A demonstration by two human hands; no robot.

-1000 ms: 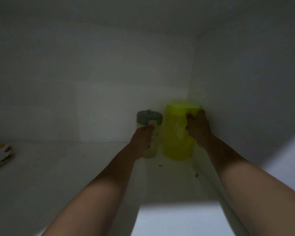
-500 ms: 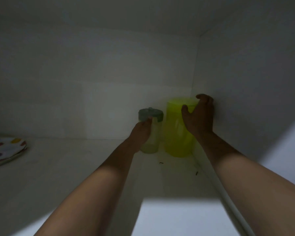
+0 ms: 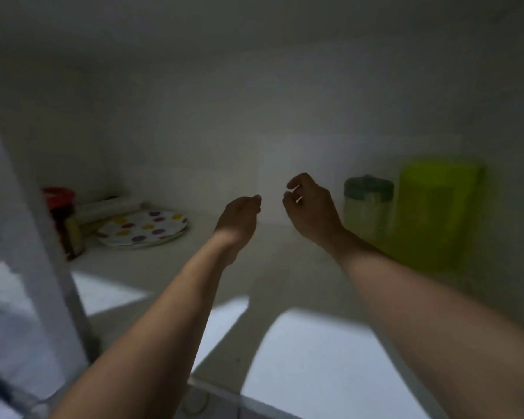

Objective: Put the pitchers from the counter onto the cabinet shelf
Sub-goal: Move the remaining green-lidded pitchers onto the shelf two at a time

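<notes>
Head view: both pitchers stand upright on the cabinet shelf at far right, green pitcher in the corner and small clear pitcher w/ grey lid just left of it, close or touching, too blurred to say. Left hand and right hand hang mid-shelf, fingers loosely curled, holding nothing. Spotted plate sits far left. Pitchers look like light, stiff, smooth plastic; prob. best gripped around the body below the lid.

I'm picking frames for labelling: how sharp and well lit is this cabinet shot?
Head view: dim inside the cabinet; bright patches only on the front of the shelf. The yellow-green pitcher and the grey-lidded pitcher smear with motion blur; the hands read clearer. Wide-angle bending at the edges.
</notes>
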